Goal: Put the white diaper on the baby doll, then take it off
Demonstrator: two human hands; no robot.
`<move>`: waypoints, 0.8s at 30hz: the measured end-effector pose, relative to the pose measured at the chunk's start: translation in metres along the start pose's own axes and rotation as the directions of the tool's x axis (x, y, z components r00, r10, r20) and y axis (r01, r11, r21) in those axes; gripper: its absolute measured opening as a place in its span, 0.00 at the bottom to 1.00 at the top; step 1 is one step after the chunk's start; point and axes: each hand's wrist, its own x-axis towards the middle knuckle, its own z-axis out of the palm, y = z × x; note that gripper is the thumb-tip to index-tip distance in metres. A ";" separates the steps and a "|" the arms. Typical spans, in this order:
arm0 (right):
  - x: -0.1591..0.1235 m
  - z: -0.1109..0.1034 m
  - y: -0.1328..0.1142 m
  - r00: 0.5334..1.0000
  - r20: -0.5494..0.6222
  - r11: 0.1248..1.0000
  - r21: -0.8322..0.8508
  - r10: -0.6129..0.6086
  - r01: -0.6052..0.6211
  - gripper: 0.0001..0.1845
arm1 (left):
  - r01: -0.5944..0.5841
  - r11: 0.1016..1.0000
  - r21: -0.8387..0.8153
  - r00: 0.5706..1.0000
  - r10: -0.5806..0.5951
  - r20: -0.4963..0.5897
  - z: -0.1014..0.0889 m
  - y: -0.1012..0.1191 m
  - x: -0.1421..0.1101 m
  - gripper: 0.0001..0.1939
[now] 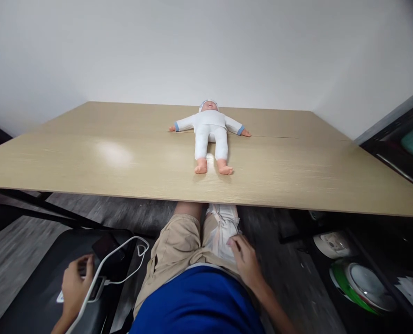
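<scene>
A baby doll (210,125) in a white outfit with blue cuffs and a white cap lies face up on the wooden table (130,167), arms spread, feet towards me. Across my right thigh rests a white, crinkled diaper (223,232). My right hand (246,262) is at its right edge, fingers curled in with their tips against it. On my left, my left hand (77,283) hovers loosely curled over a black chair seat, a gap showing between thumb and fingers. Partly hidden beneath it is a small device (97,290) with a white cable (98,273) plugged in.
The black chair (28,278) stands left of my legs, a dark flat object (107,246) on it. At lower right, a dark shelf carries a green-and-white round container (366,285) and a pale round item (333,243). A black-framed rack (401,139) borders the table's right side.
</scene>
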 end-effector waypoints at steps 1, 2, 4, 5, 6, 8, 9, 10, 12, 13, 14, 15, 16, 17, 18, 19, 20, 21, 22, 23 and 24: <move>0.002 -0.008 0.012 0.997 -0.067 0.999 -0.019 0.043 -0.045 0.26 | -0.110 0.990 -0.090 0.994 0.110 -0.006 0.000 0.003 -0.019 0.26; 0.005 -0.015 0.024 0.988 -0.127 0.995 -0.034 0.087 -0.092 0.27 | -0.230 0.953 -0.198 0.969 0.243 0.045 0.000 0.010 -0.039 0.24; 0.012 -0.025 0.046 0.965 -0.201 0.982 -0.048 0.168 -0.181 0.32 | -0.366 0.835 -0.412 0.883 0.451 0.130 0.001 0.036 -0.075 0.18; 0.017 -0.028 0.056 0.955 -0.215 0.974 -0.047 0.206 -0.221 0.35 | -0.403 0.763 -0.506 0.824 0.543 0.162 0.003 0.057 -0.088 0.17; 0.022 -0.029 0.063 0.946 -0.214 0.965 -0.040 0.243 -0.257 0.37 | -0.435 0.680 -0.590 0.746 0.639 0.186 0.006 0.082 -0.098 0.17; 0.031 -0.028 0.073 0.934 -0.180 0.948 -0.015 0.310 -0.317 0.41 | -0.437 0.607 -0.663 0.630 0.733 0.256 0.018 0.144 -0.103 0.16; 0.036 -0.026 0.076 0.928 -0.156 0.940 -0.001 0.337 -0.342 0.43 | -0.421 0.603 -0.678 0.585 0.752 0.305 0.027 0.179 -0.099 0.16; 0.040 -0.023 0.077 0.924 -0.131 0.932 0.013 0.360 -0.361 0.43 | -0.369 0.622 -0.691 0.583 0.734 0.349 0.038 0.213 -0.093 0.16; 0.046 -0.017 0.075 0.918 -0.084 0.922 0.032 0.387 -0.385 0.44 | -0.225 0.689 -0.689 0.638 0.638 0.431 0.067 0.277 -0.077 0.19; 0.049 -0.013 0.074 0.916 -0.060 0.918 0.042 0.396 -0.394 0.43 | -0.183 0.723 -0.667 0.655 0.595 0.466 0.084 0.304 -0.070 0.21; 0.051 -0.010 0.073 0.913 -0.033 0.912 0.057 0.407 -0.405 0.43 | -0.152 0.749 -0.645 0.646 0.569 0.509 0.102 0.326 -0.064 0.23; 0.053 -0.007 0.072 0.907 -0.005 0.904 0.077 0.422 -0.420 0.43 | -0.109 0.776 -0.621 0.624 0.540 0.565 0.120 0.343 -0.061 0.25; 0.055 -0.004 0.071 0.898 0.020 0.893 0.099 0.439 -0.439 0.42 | -0.041 0.810 -0.585 0.595 0.490 0.637 0.137 0.355 -0.059 0.27; 0.056 -0.001 0.070 0.885 0.032 0.877 0.118 0.465 -0.465 0.42 | 0.044 0.832 -0.554 0.572 0.434 0.697 0.152 0.363 -0.060 0.29; 0.057 0.002 0.068 0.868 0.027 0.858 0.135 0.496 -0.495 0.43 | 0.122 0.834 -0.539 0.552 0.394 0.735 0.164 0.367 -0.062 0.30; 0.058 0.005 0.067 0.850 0.011 0.839 0.150 0.527 -0.523 0.44 | 0.183 0.829 -0.528 0.536 0.366 0.761 0.173 0.369 -0.064 0.32; 0.058 0.007 0.064 0.833 -0.007 0.822 0.166 0.553 -0.544 0.46 | 0.230 0.817 -0.529 0.526 0.354 0.774 0.180 0.369 -0.067 0.33; 0.058 0.009 0.059 0.820 -0.013 0.807 0.184 0.573 -0.561 0.47 | 0.258 0.802 -0.538 0.520 0.354 0.778 0.182 0.368 -0.070 0.33; 0.055 0.010 0.053 0.811 -0.011 0.796 0.203 0.585 -0.571 0.48 | 0.272 0.792 -0.547 0.514 0.361 0.778 0.181 0.366 -0.073 0.34; 0.052 0.010 0.045 0.808 -0.011 0.790 0.218 0.589 -0.573 0.46 | 0.300 0.773 -0.559 0.500 0.372 0.782 0.177 0.365 -0.075 0.35; 0.046 0.008 0.036 0.813 -0.018 0.794 0.227 0.583 -0.564 0.44 | 0.338 0.743 -0.577 0.491 0.384 0.782 0.170 0.363 -0.078 0.36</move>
